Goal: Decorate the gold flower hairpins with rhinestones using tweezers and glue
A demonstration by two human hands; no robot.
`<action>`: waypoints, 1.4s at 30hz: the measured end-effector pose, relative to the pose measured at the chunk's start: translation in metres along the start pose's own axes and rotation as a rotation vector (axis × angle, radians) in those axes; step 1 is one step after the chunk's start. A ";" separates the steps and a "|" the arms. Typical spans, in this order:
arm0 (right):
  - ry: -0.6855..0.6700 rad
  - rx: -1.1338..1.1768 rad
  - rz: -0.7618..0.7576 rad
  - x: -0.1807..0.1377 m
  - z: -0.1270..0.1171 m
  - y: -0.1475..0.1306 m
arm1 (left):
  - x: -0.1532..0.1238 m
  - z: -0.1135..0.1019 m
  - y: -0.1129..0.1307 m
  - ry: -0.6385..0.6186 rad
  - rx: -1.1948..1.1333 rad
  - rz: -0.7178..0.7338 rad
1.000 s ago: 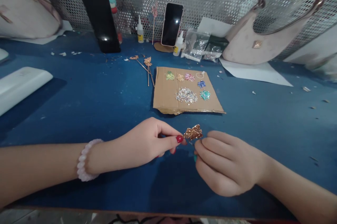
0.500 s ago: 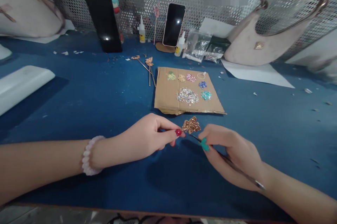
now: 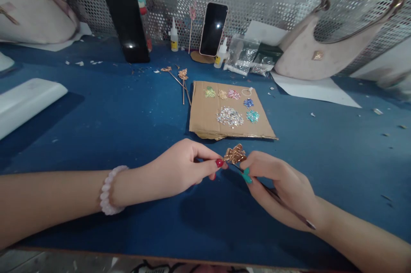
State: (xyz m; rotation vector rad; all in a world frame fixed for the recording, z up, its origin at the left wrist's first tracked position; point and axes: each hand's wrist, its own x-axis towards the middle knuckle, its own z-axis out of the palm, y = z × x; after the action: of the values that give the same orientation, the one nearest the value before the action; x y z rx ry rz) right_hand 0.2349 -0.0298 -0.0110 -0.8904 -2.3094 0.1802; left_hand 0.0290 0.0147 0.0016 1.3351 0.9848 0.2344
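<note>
In my left hand [image 3: 183, 164], thumb and forefinger pinch the edge of a gold filigree flower ornament [image 3: 235, 153], which is held a little above the blue table. My right hand [image 3: 279, 183] is closed around slim dark tweezers [image 3: 285, 208], their fine tip against or just under the ornament's lower side; I cannot tell whether the tip holds anything. Beyond the hands lies a cardboard sheet [image 3: 205, 114] with piles of small stones: clear [image 3: 230, 117], turquoise [image 3: 252, 116], blue [image 3: 248, 103], pink [image 3: 233, 94], gold [image 3: 222, 94] and green [image 3: 210, 92].
Two gold hair sticks [image 3: 183, 87] lie crossed left of the cardboard. Behind stand two phones [image 3: 128, 27], [image 3: 213, 29], glue bottles [image 3: 174, 41], [image 3: 221, 57] and plastic bags [image 3: 242, 54]. Handbags [image 3: 316, 52], [image 3: 35, 12] flank them. A white object [image 3: 30, 104] lies at left.
The tweezers in my right hand have moved slightly left and in to the gold ornament. The ornament has turned a little; my left hand keeps its pinch.
</note>
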 end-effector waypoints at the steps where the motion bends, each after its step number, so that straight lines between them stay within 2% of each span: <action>1: -0.001 0.000 0.003 0.000 0.000 0.000 | 0.000 0.000 0.000 0.000 -0.001 -0.001; 23: -0.016 0.042 -0.001 -0.002 0.003 0.003 | 0.000 -0.001 -0.004 -0.001 0.045 0.014; 33: -0.002 0.082 -0.049 0.000 0.007 0.001 | 0.001 -0.001 -0.004 0.004 0.034 0.037; 38: 0.024 -0.012 -0.147 0.002 0.010 0.001 | 0.000 0.000 -0.002 0.013 0.010 0.059; 42: -0.005 -0.245 -0.271 0.004 0.012 0.000 | 0.002 0.002 -0.004 0.027 0.030 0.079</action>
State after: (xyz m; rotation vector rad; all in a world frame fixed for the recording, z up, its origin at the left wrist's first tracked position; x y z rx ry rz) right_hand 0.2247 -0.0258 -0.0184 -0.6809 -2.4634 -0.2209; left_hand 0.0301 0.0132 -0.0028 1.4035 0.9626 0.2993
